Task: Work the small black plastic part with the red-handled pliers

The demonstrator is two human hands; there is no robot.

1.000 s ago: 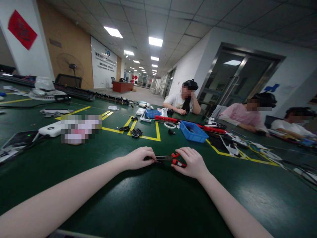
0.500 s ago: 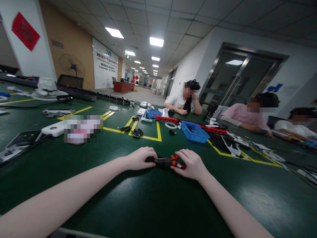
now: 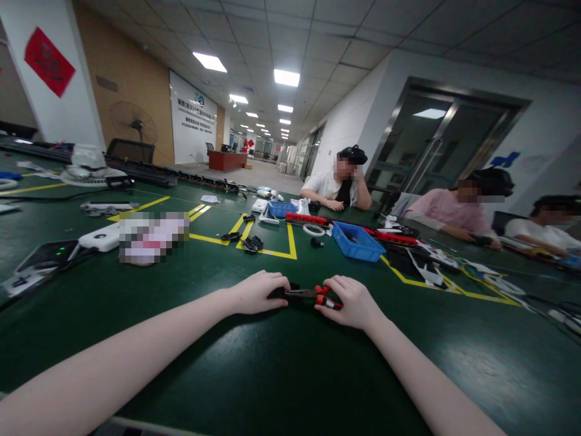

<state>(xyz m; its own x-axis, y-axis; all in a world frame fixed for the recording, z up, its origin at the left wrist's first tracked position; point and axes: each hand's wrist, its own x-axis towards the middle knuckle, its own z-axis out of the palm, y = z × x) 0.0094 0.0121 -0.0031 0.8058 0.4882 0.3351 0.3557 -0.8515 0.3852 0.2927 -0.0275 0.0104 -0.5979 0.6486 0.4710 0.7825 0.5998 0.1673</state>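
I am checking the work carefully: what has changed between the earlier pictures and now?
The small black part now shows more between the thumb and fingers of the left hand; it seems turned or shifted, which way I cannot tell. Nothing was visibly taken hold of or let go. The right hand still holds the red-handled pliers, and the blue bin stayed put.

Place: open-plan office with a workshop bench | Office: panel lights (image 3: 286, 77) in a tiled ceiling (image 3: 254, 33), lettered wall sign (image 3: 193, 121), red desk (image 3: 227, 160), glass doors (image 3: 420, 151), standing fan (image 3: 137, 125) | Workshop: green table (image 3: 272, 381), yellow tape (image 3: 209, 238) marking areas, pliers (image 3: 308, 294), blue bin (image 3: 358, 247), black parts (image 3: 252, 244), cables (image 3: 483, 270) | People (image 3: 336, 184) seated around it
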